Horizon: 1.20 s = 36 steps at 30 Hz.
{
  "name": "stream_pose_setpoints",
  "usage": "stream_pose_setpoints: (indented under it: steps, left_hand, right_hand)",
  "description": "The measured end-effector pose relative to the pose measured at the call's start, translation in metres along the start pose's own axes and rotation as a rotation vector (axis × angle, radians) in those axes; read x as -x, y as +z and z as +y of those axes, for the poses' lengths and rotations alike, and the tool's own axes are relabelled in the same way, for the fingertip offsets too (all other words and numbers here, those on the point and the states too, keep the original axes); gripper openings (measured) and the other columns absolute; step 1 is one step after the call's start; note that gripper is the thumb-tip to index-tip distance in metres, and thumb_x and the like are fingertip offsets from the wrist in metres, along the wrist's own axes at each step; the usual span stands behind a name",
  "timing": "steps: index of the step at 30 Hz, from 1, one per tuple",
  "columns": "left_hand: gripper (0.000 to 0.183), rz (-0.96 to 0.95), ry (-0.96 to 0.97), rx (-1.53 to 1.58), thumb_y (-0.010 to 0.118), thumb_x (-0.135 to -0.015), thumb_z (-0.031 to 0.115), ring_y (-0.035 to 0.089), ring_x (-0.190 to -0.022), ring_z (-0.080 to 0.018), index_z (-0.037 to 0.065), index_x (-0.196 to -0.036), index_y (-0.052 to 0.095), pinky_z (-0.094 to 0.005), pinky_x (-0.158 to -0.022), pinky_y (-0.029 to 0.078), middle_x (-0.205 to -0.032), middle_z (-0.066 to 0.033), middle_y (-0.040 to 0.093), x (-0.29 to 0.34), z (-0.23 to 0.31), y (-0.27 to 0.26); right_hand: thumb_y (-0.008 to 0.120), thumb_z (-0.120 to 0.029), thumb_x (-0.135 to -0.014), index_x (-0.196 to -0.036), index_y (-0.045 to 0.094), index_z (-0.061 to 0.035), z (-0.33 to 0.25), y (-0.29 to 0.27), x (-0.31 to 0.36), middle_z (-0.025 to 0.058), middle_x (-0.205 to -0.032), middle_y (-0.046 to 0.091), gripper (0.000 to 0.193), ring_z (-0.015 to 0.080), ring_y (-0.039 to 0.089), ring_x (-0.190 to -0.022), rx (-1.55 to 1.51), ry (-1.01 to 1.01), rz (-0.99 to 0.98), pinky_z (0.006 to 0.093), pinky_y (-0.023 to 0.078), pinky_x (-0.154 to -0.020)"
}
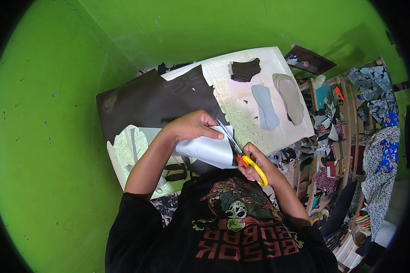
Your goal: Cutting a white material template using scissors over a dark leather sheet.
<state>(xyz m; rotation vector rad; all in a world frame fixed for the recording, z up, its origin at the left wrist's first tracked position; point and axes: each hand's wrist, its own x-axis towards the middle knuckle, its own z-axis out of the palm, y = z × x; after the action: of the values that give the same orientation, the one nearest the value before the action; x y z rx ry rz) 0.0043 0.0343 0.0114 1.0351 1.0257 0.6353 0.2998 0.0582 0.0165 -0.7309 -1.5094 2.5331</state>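
- Left hand (193,127) closed in a pinch on the upper edge of a pale sheet (205,150), thumb on top, fingers under.
- Right hand (253,164) closed through the yellow loops of the scissors (241,152), blades pointing up along the sheet's right edge; cannot tell how far the blades are parted.
- Pale sheet held up just above the counter (241,98), between chest and the dark sheet (155,102), curling over on itself.
- Probably light, thin and floppy: bends under its own weight, likely to sag or fold if held far from the cut.
- Best taken near the blade line, edge kept taut, fingers clear of the tips.
- Grey sole-shaped cutouts (266,107) lying flat further off on the counter, well apart from both hands.
- Dark scraps (245,69) near the far edge.
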Motion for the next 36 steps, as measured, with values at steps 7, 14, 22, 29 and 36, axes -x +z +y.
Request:
stream_pose_setpoints:
  steps: [7, 14, 22, 29, 36]
  left_hand:
    - [0.024, -0.012, 0.020, 0.017, 0.078, -0.086, 0.022, 0.051, -0.060, -0.0022, -0.002, -0.085, 0.074, -0.0236, -0.054, 0.041, -0.068, 0.0043, 0.064, -0.002, -0.006, -0.002]
    - [0.025, -0.023, -0.028, -0.008, 0.080, -0.084, 0.023, 0.054, -0.060, -0.0031, -0.002, -0.088, 0.075, -0.0238, -0.055, 0.043, -0.070, 0.0023, 0.067, -0.001, -0.002, 0.001]
    - [0.027, -0.040, -0.026, 0.009, 0.080, -0.084, 0.023, 0.056, -0.063, -0.0049, -0.003, -0.090, 0.074, -0.0251, -0.058, 0.046, -0.073, -0.0005, 0.068, -0.002, 0.001, 0.004]
    - [0.028, -0.062, -0.018, -0.004, 0.079, -0.085, 0.024, 0.057, -0.063, -0.0053, -0.003, -0.091, 0.074, -0.0254, -0.059, 0.046, -0.075, -0.0007, 0.069, -0.004, -0.003, 0.005]
    - [0.027, 0.114, 0.055, -0.018, 0.073, -0.091, 0.025, 0.055, -0.065, -0.0021, -0.002, -0.094, 0.074, -0.0238, -0.059, 0.045, -0.074, 0.0036, 0.067, 0.001, -0.015, -0.008]
  right_hand:
    - [0.070, -0.015, -0.088, -0.096, 0.030, -0.0118, 0.004, 0.008, -0.002, 0.0027, -0.073, 0.049, 0.041, 0.0048, 0.041, -0.054, -0.074, 0.037, 0.031, 0.0206, 0.033, -0.045]
    - [0.074, -0.018, -0.087, -0.095, 0.030, -0.0124, 0.008, 0.010, -0.005, 0.0030, -0.072, 0.048, 0.045, 0.0054, 0.041, -0.053, -0.081, -0.001, 0.038, 0.0209, 0.033, -0.045]
    - [0.064, -0.006, -0.086, -0.095, 0.031, -0.0119, 0.015, 0.010, -0.008, 0.0049, -0.071, 0.049, 0.035, 0.0075, 0.041, -0.051, -0.141, -0.017, 0.055, 0.0232, 0.034, -0.043]
    - [0.057, -0.001, -0.088, -0.093, 0.032, -0.0125, 0.016, 0.011, -0.011, 0.0055, -0.068, 0.047, 0.028, 0.0088, 0.042, -0.048, -0.154, 0.089, 0.115, 0.0239, 0.035, -0.040]
    - [0.069, -0.004, -0.089, -0.100, 0.031, -0.0143, 0.017, 0.015, -0.011, 0.0052, -0.075, 0.056, 0.040, 0.0068, 0.045, -0.051, -0.068, -0.129, 0.328, 0.0211, 0.036, -0.043]
